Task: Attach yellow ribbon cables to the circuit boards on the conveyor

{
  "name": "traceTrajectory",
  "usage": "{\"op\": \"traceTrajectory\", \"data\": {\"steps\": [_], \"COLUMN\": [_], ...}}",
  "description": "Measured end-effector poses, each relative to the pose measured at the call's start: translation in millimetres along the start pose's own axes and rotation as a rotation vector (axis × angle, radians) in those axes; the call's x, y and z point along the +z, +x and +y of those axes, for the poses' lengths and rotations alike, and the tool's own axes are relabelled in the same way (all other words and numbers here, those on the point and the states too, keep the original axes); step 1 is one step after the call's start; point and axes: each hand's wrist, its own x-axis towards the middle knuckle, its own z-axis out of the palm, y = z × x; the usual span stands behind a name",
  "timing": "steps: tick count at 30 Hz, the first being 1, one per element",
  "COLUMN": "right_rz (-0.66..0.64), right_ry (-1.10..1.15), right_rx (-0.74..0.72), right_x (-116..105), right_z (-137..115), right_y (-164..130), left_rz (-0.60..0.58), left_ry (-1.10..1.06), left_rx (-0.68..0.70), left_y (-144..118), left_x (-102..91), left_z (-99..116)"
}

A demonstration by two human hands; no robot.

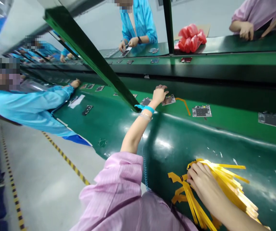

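Pink sleeve fabric [118, 195] fills the near foreground, and from it the left arm is stretched far forward across the green work surface [166, 144] to the conveyor belt [236, 120] beyond. On that belt several flat phone boards are laid in a row, running away to the right: one board [168, 100] lies under the fingertips of the left hand [159, 94], a second [201, 111] sits near it to the right, and a third [274, 120] is well apart at the frame edge. The left hand is seen with fingers curled narrow over the near edge of its board, touching it; whether the board is gripped cannot be told. Close to the body, the right hand [204, 186] is pressed flat on a fan of yellow tape strips [227, 183], whose long axis runs from lower left to upper right; its fingers are spread and one strip end appears pinched at the fingertips. The strips are thus beside the right hand, while the board lies far ahead and to its left. An orange strip [184, 104] lies on the belt just right of the touched board. Co-workers in blue coats [31, 102] and a red bag [192, 38] are seen beyond.
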Motion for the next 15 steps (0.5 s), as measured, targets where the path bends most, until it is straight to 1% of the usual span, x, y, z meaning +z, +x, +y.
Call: {"op": "traceTrajectory", "data": {"steps": [4, 8, 11, 15], "right_rz": [0.017, 0.006, 0.010, 0.018], "right_ry": [0.005, 0.000, -0.026, -0.121], "right_rx": [0.020, -0.019, -0.011, 0.033], "right_x": [1, -2, -2, 0], "right_z": [4, 3, 1, 0], "right_y": [-1, 1, 2, 0], "left_rz": [-0.013, -0.057, -0.051, -0.066], "left_ry": [0.152, 0.288, 0.365, 0.399], "left_rx": [-0.136, -0.309, -0.418, -0.495], "left_y": [-15, -21, -22, -21], "left_x": [-6.6, -17.9, -21.3, -18.5], "left_z": [-34, -64, -76, -79]}}
